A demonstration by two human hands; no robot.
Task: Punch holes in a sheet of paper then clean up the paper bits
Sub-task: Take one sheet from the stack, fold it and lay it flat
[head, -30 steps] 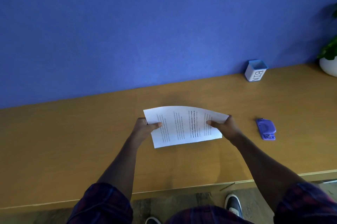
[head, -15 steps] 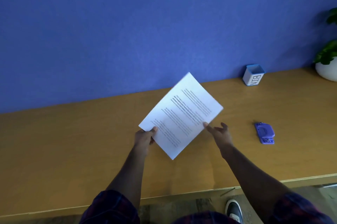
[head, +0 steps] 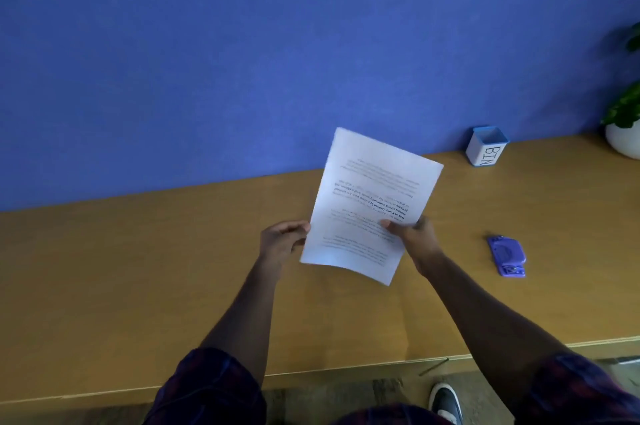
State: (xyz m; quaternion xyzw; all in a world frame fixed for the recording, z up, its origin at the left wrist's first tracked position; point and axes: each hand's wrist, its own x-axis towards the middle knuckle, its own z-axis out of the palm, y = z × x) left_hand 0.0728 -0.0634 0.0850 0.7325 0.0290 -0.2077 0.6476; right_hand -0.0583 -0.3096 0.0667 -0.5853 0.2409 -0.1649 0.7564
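Paper handling is the step in hand: one printed sheet of paper (head: 367, 206) is held up above the wooden desk (head: 138, 269), tilted, its far corner showing against the blue wall (head: 242, 44), with no holes yet visible in it. The sheet is pinched on its right edge by the right hand (head: 414, 237), thumb on the printed face and fingers behind. The left hand (head: 282, 241) is set at the sheet's left edge with its fingers curled; whether the paper is actually gripped there or only touched cannot be told.

Punching is judged not yet begun. One purple hole punch (head: 507, 255) lies flat on the desk, to the right of the right hand and apart from it, untouched. The next move is judged to call for one edge of the sheet to be brought over to the punch and slid squarely into its slot, which would need one hand to be freed for pressing while the sheet is steadied by the other.

One small blue-rimmed container marked BIN (head: 486, 147) stands at the back of the desk by the wall, well apart from the punch; it is presumably meant for the paper bits. One potted plant (head: 623, 127) is partly seen at the right edge. No loose paper bits are seen on the desk.
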